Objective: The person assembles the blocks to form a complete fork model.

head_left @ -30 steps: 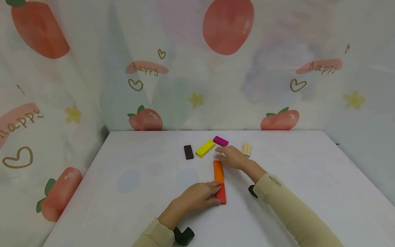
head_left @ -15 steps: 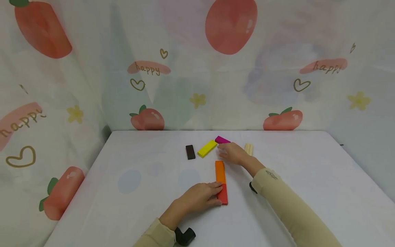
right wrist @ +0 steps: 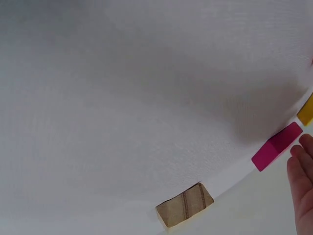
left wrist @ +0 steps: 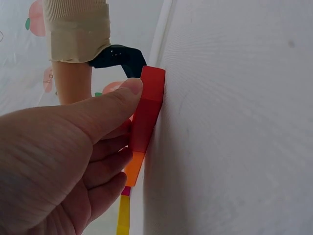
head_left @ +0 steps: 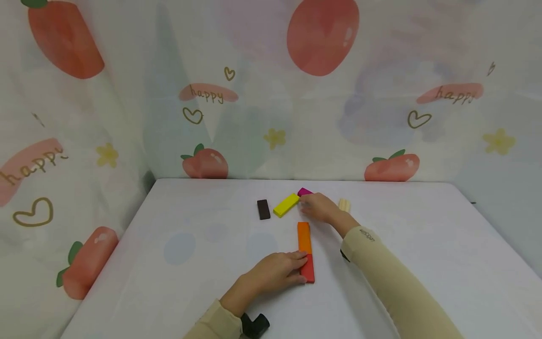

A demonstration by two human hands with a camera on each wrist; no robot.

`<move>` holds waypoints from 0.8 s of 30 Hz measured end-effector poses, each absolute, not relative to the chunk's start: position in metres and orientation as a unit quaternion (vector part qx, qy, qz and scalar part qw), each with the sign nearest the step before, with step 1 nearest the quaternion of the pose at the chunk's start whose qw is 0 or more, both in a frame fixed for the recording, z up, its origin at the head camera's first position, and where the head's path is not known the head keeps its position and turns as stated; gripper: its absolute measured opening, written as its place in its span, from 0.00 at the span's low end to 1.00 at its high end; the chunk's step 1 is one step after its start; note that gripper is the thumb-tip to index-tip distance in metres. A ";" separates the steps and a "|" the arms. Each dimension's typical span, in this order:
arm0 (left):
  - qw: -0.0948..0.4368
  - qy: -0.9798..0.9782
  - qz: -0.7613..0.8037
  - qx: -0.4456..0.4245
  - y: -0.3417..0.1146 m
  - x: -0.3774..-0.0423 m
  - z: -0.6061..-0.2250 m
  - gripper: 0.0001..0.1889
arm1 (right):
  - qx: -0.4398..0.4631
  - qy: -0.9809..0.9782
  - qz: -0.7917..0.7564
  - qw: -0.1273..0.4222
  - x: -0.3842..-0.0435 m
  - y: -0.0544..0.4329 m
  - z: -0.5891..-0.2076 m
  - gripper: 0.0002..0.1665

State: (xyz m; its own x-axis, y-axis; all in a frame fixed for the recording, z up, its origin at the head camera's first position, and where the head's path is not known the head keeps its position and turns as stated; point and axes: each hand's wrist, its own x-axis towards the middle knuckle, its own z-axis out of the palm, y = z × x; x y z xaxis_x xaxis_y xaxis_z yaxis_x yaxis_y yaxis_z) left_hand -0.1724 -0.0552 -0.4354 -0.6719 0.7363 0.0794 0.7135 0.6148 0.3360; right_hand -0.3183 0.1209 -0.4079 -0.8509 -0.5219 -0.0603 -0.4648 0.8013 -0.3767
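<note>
A red bar, which looks like modelling clay, lies end to end with an orange bar on the white table. The fingers and thumb of my left hand rest along the red bar's left side, fingertips over its top near the joint. Farther back, my right hand reaches over the table, its fingertips right beside the yellow bar's right end. It overlaps the magenta bar in the head view. In the right wrist view, the fingers stand nearly straight beside the magenta bar.
A dark brown bar lies left of the yellow one. Beyond my right wrist lies a grooved beige bar, partly hidden in the head view. A printed cloth hangs behind the table and along its left side.
My right hand has moved slightly away from me, toward the magenta bar, and covers more of it. My left hand stays on the red bar. The head view has shifted a little.
</note>
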 end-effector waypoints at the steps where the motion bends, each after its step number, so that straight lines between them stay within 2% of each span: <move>1: 0.033 0.898 0.171 0.404 -0.055 -0.173 -0.436 0.27 | -0.263 0.945 -0.176 0.080 -0.319 0.121 -0.408 0.22; 14: 0.019 0.892 0.169 0.418 -0.056 -0.175 -0.438 0.28 | -0.294 0.943 -0.147 0.056 -0.331 0.119 -0.406 0.23; 24: 0.029 0.895 0.165 0.413 -0.056 -0.174 -0.435 0.26 | -0.307 0.940 -0.129 0.068 -0.338 0.112 -0.405 0.25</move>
